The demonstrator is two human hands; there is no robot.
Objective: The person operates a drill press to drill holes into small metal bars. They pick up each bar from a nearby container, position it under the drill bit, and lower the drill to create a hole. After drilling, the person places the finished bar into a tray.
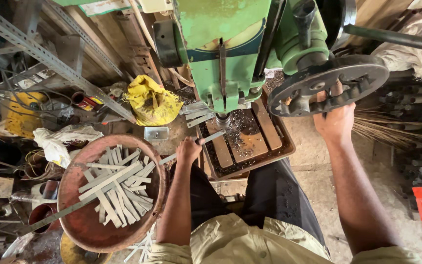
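I see my left hand (188,150) with its grip clamped on a long flat grey metal strip (191,149), which runs from the rusty round metal pan (74,168) on the near left up to the chip-strewn wooden-slatted work plate (264,128) under the spindle of the green drill press (225,54). The strip's far end lies on that plate, just beside the spindle. My right hand (337,120) has its grip closed around the rim of the dark spoked feed wheel (328,83) at the far right. Short grey metal strips (118,188) lie piled in the pan. A crumpled yellow bag (151,101) sits left of the press.
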